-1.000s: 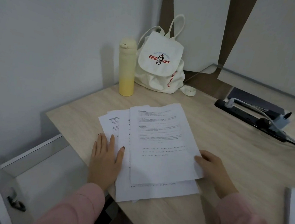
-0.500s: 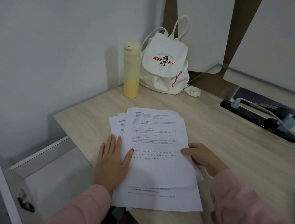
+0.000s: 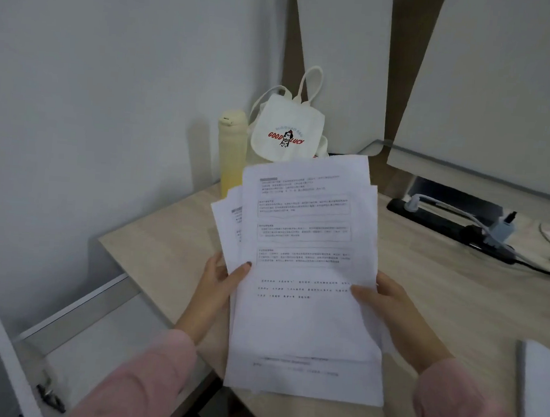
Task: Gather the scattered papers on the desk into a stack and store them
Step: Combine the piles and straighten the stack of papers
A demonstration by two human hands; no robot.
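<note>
Head view: hands (image 3: 216, 291) (image 3: 387, 311) grip papers (image 3: 300, 325) beside open drawer (image 3: 98, 342).

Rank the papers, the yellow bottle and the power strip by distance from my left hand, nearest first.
1. Papers: held in the left hand.
2. Yellow bottle: straight ahead, behind the sheets.
3. Power strip: far right, at the back.
</note>
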